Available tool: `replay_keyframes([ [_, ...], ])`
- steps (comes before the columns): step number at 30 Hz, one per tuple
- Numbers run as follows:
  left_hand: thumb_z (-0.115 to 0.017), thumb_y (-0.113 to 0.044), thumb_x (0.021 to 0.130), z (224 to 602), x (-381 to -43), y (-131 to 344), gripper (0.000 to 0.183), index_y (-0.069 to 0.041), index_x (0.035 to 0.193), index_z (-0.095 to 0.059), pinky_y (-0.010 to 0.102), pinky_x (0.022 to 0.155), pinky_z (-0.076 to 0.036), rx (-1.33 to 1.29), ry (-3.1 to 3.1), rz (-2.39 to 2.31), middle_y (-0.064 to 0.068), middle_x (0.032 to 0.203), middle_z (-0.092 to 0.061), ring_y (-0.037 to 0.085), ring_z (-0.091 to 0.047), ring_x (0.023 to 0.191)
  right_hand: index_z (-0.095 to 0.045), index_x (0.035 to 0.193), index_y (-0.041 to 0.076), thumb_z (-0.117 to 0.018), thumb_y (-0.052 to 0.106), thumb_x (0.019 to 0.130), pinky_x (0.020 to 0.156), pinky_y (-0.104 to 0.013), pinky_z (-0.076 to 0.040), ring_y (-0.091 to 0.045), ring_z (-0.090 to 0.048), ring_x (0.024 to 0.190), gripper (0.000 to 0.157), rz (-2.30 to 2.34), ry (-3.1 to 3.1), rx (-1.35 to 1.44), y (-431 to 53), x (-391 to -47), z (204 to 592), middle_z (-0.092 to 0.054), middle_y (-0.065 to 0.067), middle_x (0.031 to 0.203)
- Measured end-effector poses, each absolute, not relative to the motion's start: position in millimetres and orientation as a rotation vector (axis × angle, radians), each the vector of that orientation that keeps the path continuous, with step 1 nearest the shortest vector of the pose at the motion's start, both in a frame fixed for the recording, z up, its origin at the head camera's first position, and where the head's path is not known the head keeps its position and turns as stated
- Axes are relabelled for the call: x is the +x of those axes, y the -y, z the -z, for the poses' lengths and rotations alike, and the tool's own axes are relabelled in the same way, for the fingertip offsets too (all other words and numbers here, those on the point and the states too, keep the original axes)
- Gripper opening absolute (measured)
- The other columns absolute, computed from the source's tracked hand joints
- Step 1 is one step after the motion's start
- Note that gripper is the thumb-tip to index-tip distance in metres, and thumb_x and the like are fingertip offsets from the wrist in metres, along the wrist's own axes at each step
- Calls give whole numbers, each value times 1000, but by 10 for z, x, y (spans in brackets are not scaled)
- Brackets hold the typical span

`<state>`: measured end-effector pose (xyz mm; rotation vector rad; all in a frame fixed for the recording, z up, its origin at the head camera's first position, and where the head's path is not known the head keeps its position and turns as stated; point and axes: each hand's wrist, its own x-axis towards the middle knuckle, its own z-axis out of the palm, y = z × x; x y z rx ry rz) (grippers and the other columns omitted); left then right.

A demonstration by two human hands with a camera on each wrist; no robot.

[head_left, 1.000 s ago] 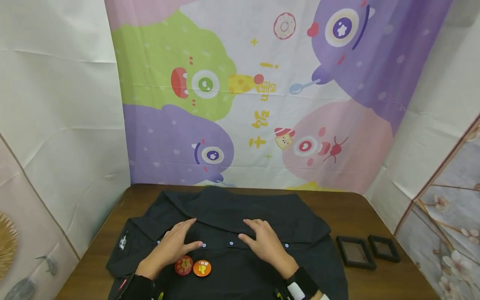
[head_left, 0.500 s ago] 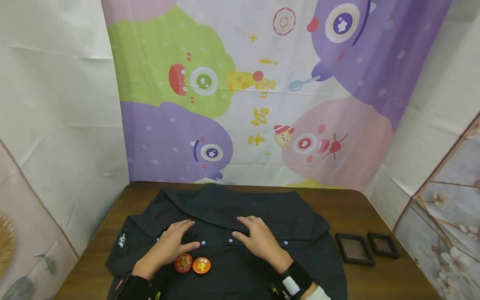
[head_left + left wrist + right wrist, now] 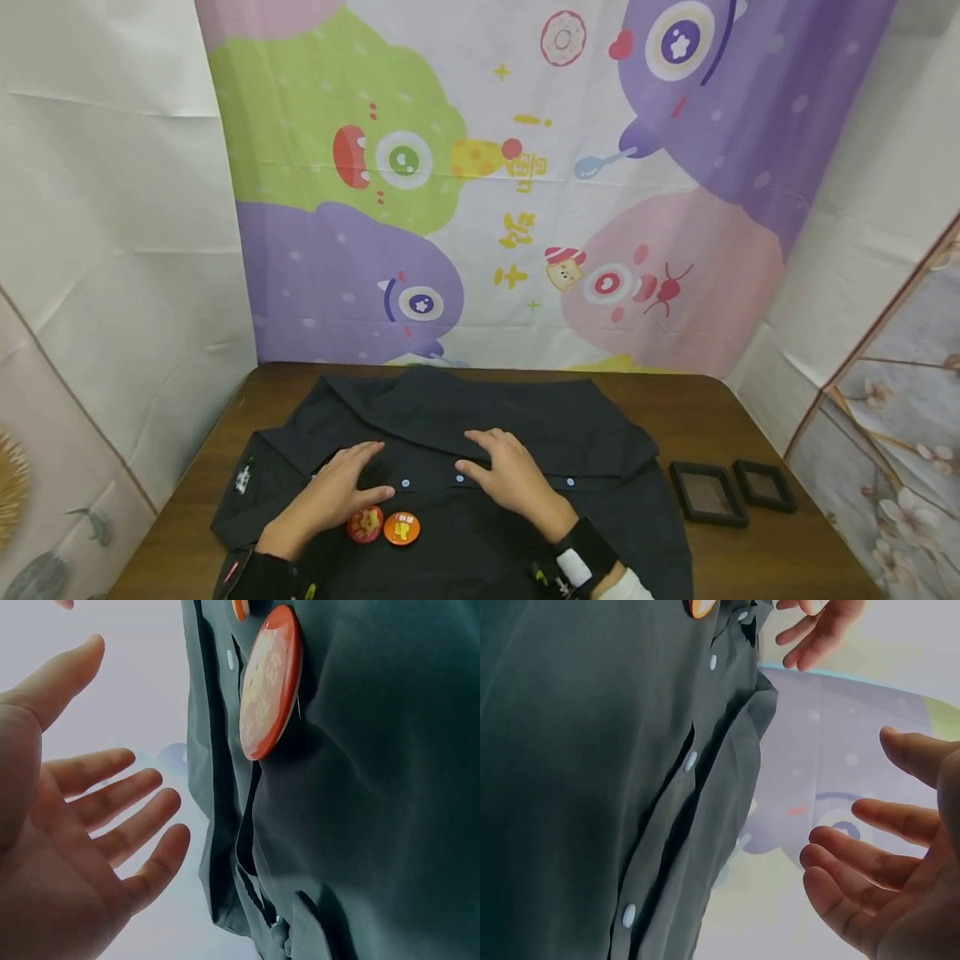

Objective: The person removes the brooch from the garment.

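A dark button-up shirt (image 3: pixel 487 542) lies spread over the table, with a row of pale buttons (image 3: pixel 406 483) across it. Two round badges are on its cloth, a red one (image 3: pixel 365 524) and an orange one (image 3: pixel 402 528). My left hand (image 3: pixel 337 492) hovers over the shirt beside the red badge, fingers spread and palm bare in the left wrist view. Opposite it, my right hand (image 3: pixel 513 475) is held above the button row, fingers loosely extended. The right wrist view shows a gap between its fingers (image 3: pixel 870 862) and the cloth.
Two black square frames (image 3: pixel 708 494) lie on the brown wooden table (image 3: pixel 780 550) to the right of the shirt. Behind the table hangs a cartoon-printed cloth (image 3: pixel 510 325), with white sheeting (image 3: pixel 127 208) at the sides. A small white patch (image 3: pixel 242 479) marks the shirt's left part.
My right hand has drifted left, a little nearer to my left hand, which has shifted slightly left. The shirt, badges and frames stay where they were; the head view has tilted slightly.
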<state>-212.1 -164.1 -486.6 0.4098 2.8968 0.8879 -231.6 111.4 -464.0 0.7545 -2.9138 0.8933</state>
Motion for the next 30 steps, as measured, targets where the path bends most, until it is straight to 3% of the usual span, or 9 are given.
replay_keyframes([
  [23, -75, -32, 76, 4901, -2093, 1666, 65, -5, 130, -50, 61, 100, -34, 426, -2851, -931, 18, 137, -47, 39, -39, 126, -56, 126, 14, -59, 43, 88, 81, -42, -50, -20, -57, 97, 49, -926, 2891, 769, -929, -2247, 4749, -62, -8, 117],
  [30, -78, -26, 73, 4913, -2079, 1659, 65, -3, 128, -52, 61, 101, -34, 450, -2838, -936, 19, 135, -49, 39, -40, 125, -58, 125, 14, -60, 43, 87, 88, -45, -48, -21, -55, 104, 47, -900, 2900, 776, -888, -2210, 4783, -62, -6, 116],
])
